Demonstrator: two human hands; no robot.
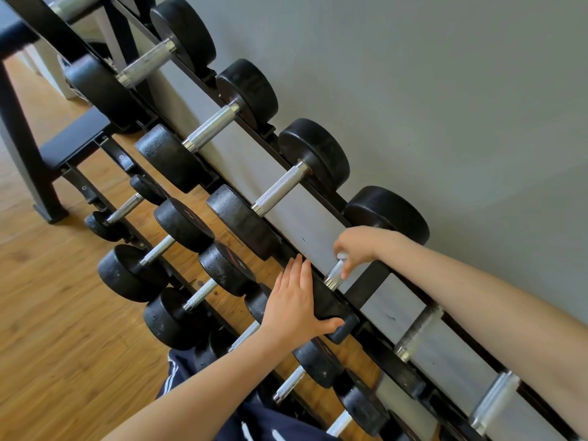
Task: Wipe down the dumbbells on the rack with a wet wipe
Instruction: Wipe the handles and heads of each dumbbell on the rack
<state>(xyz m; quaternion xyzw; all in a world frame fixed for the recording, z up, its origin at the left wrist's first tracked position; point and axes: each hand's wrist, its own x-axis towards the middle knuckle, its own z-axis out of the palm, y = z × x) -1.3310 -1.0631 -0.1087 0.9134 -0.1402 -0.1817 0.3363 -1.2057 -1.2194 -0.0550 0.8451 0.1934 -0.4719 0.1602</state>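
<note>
A row of black dumbbells with silver knurled handles lies on the top tier of a black rack point(369, 281), running from upper left to lower right. My left hand point(296, 300) rests flat on the near head point(331, 305) of one dumbbell, fingers straight, thumb hooked under its edge. My right hand point(356, 246) is curled over that dumbbell's silver handle point(334, 275), and a small pale bit of wet wipe point(341, 256) shows under the fingers. The far head point(386, 214) of this dumbbell sits by the grey wall.
Smaller dumbbells point(178, 249) fill the lower tier in front. A black bench point(76, 141) stands at the left on the wooden floor point(57, 297). The grey wall point(445, 90) is directly behind the rack. My dark shorts point(254, 418) show at the bottom.
</note>
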